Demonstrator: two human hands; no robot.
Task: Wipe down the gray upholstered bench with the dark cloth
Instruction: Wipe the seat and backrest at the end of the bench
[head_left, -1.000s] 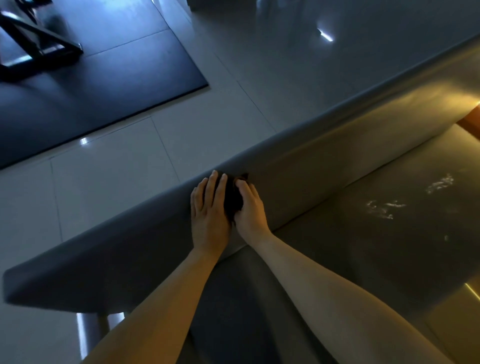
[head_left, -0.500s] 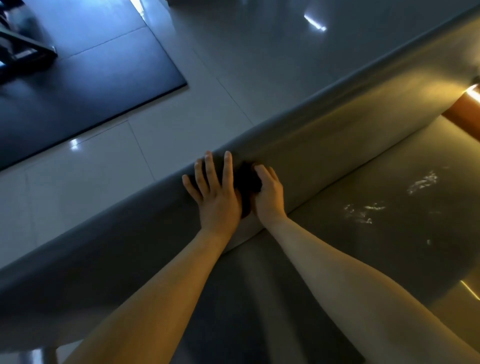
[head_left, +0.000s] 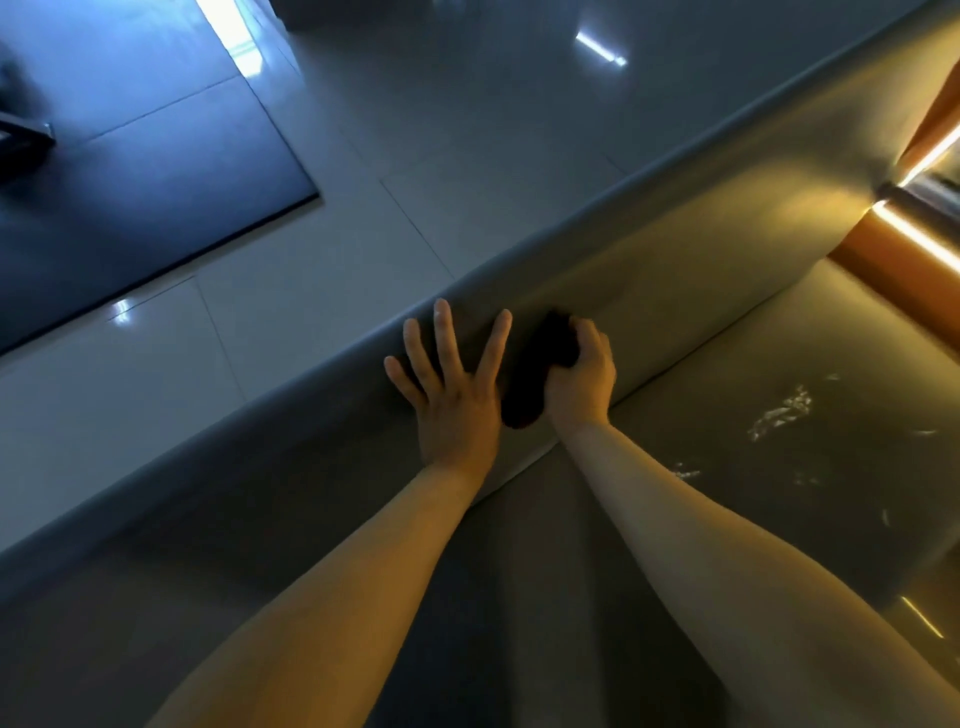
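We find bench edge under splayed left hand | bare upholstery beyond right hand | it clutches bunched dark cloth.

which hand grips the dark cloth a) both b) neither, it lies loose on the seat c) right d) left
c: the right hand grips the dark cloth against the bench, while the left hand lies flat and spread beside it.
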